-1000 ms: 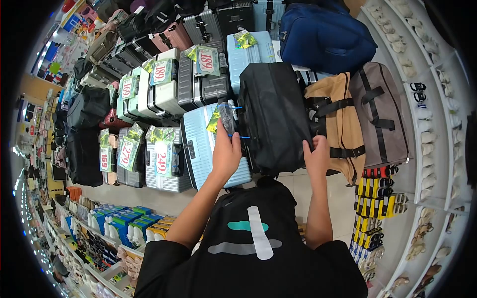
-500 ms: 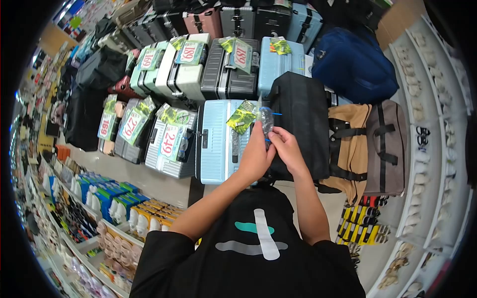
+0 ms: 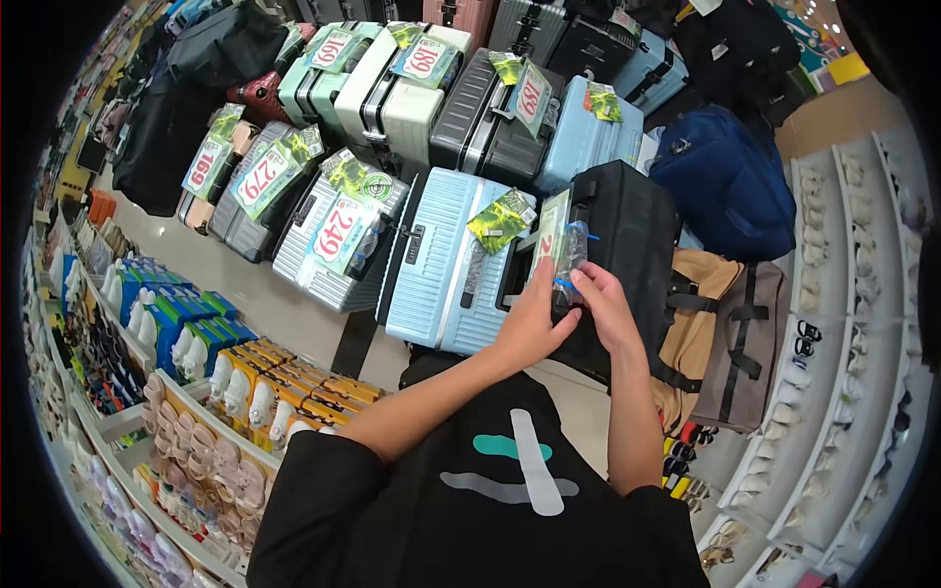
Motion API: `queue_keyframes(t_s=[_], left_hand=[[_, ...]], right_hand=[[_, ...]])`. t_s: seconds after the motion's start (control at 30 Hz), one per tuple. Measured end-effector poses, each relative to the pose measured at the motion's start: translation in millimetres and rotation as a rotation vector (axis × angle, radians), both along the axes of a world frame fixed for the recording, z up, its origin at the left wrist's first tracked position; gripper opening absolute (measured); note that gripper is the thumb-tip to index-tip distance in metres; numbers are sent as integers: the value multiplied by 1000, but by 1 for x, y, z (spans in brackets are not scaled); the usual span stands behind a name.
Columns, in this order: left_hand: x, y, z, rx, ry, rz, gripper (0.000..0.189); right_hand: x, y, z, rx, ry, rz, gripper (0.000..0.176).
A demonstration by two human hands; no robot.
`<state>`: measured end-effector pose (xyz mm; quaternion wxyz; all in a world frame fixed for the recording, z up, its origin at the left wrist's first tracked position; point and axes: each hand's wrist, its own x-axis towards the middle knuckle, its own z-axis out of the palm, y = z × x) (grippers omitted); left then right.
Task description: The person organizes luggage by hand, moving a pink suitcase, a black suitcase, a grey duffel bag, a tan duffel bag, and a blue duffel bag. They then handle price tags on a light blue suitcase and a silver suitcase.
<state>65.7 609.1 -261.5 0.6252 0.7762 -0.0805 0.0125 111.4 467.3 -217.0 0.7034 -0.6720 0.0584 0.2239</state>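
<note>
Both hands are at a small clear plastic-wrapped bundle (image 3: 576,247) with blue ties and dark contents that I cannot make out. My left hand (image 3: 532,321) is closed around its lower end, fingers against a price card (image 3: 551,223) with a red digit. My right hand (image 3: 606,302) pinches the bundle from the other side, near the lower blue tie. The bundle is above the top edge of a light blue ribbed suitcase (image 3: 436,260), which carries a yellow-green tag (image 3: 502,221). Close beside my right hand is a black soft-sided bag (image 3: 627,220).
More suitcases with price cards, such as a silver one (image 3: 319,260) and a dark grey one (image 3: 490,113), stand in rows. Right are a navy bag (image 3: 730,186), tan bag (image 3: 701,338) and grey-brown bag (image 3: 745,358), then white shelves (image 3: 823,392). Slippers (image 3: 211,446) hang lower left.
The view has shifted, so the suitcases appear turned and my hands lower and further right. The price card beside the bundle now shows its printed face. My hands stay on the bundle.
</note>
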Motion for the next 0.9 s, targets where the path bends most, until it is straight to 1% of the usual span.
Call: queue_keyframes(t_s=[0.07,0.1,0.13,0.2,0.27,0.33,0.37,0.4,0.43,0.47,0.5,0.53,0.6,0.63,0.67,0.7,0.73,0.77,0.8,0.87,0.9], left_hand=[[2,-1,-2,95,-44,-9,82],[2,1,-4,96,-22,-23,83],[3,5,-1,90,-20,-20,83],[5,13,2,7,4,-79,86],[4,22,-1,-24,48,-99,82],[1,29,-1,-427,287,-133,77],[1,18,-37,-471,357,-6,73],[3,15,-61,-472,358,0,73],[8,14,-80,-497,566,91,81],[14,18,-79,-521,772,185,89],[15,25,-78,-531,1015,134,94],[17,32,-85,-535,1011,147,94],[16,39,-120,-644,1126,17,88],[15,40,-137,-670,1159,134,73],[14,46,-148,-668,1161,144,73],[11,54,-159,-707,1133,88,66],[9,61,-157,-745,1106,28,59],[9,66,-155,-773,1113,55,39],[9,70,-152,-769,1118,50,39],[9,78,-147,-937,921,172,34],[10,85,-144,-921,890,233,30]], right_hand=[[6,-2,4,-1,2,38,30],[9,-1,7,17,70,14,31],[10,-1,8,36,140,-12,31],[11,-1,5,36,144,-18,31],[13,3,5,42,145,-19,32],[11,8,7,15,104,-22,30],[11,9,3,15,107,-16,30],[11,8,-5,-28,84,-13,29],[11,8,-14,-71,61,-9,28],[10,6,-24,-71,61,-2,28],[10,3,-34,-78,81,16,28],[10,2,-43,-84,101,36,28],[10,2,-49,-89,108,51,29],[10,1,-51,-95,89,52,29],[10,4,-49,-101,71,51,30],[9,6,-46,-99,45,37,30],[9,7,-46,-95,52,35,30],[11,7,-47,-107,50,38,30],[12,7,-47,-121,47,40,30],[13,8,-59,-118,84,17,31],[14,6,-74,-136,124,22,30]])
